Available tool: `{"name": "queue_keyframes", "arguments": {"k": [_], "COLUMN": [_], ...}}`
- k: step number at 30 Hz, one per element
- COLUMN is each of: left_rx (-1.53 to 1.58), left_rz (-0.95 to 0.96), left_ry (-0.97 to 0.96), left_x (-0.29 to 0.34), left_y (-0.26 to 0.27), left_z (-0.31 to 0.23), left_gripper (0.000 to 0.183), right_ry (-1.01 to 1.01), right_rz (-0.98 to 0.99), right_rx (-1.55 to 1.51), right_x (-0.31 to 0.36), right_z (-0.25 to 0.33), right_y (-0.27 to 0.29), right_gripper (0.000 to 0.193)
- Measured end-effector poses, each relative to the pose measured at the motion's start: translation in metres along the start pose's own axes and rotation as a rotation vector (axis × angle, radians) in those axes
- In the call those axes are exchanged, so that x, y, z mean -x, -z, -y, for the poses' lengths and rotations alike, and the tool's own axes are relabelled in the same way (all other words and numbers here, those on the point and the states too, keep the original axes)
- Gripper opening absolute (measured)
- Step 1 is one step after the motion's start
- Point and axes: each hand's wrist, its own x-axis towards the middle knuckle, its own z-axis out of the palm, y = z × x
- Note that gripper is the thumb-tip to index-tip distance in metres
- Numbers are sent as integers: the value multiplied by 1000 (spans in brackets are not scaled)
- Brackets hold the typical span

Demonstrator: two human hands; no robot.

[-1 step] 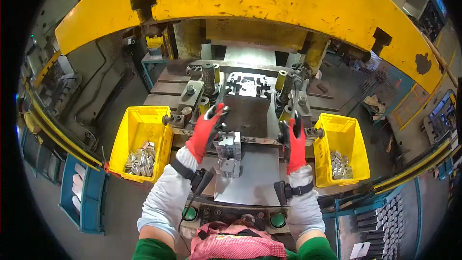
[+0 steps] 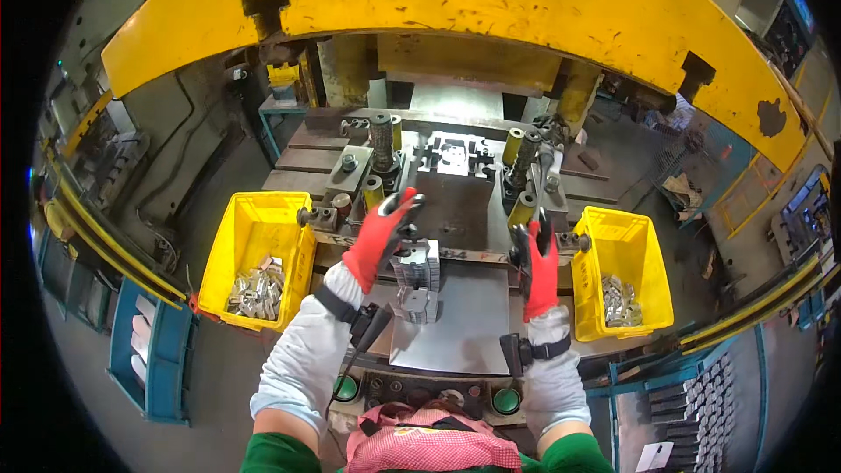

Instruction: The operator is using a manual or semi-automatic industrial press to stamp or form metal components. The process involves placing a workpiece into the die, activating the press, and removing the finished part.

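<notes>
A workshop floor spreads out around a big press, its scuffed yellow beam arching across the top, machine bed below, brightly lit at the back. Writing now: small dark characters run down the near wall of the right yellow bin, and pale marks dot the bed's front edge, all too small to make out.

Down to the stack of grey metal plates, sitting centrally in front of the bed on a smooth grey sheet, a little left of its middle; its long axis runs away from the person, toward the press.

And the hands! The left hand, in a red-and-black glove, hangs open above the stack's far left corner, fingers loosely spread and pointing forward; contact with the plates I cannot tell. Over on the other side, the right hand is open too, fingers up, close to a yellow post and well apart from the stack. Out wide, the left yellow bin carries a heap of shiny metal pieces.
</notes>
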Motion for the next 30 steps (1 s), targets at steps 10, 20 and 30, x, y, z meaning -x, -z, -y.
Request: {"name": "queue_keyframes", "arguments": {"k": [10, 20, 30], "left_rx": [65, 67, 7], "left_rz": [-85, -797, -659], "left_ry": [-9, -112, -108], "left_x": [-36, 192, 230], "left_y": [-35, 141, 137], "left_z": [21, 72, 101], "left_gripper": [19, 38, 45], "right_ry": [118, 1, -543], "right_rz": [-386, -634, 358], "right_rx": [329, 657, 342], "right_x": [59, 184, 163], "right_z": [-6, -20, -13], "right_y": [125, 258, 46], "right_gripper": [44, 36, 51]}}
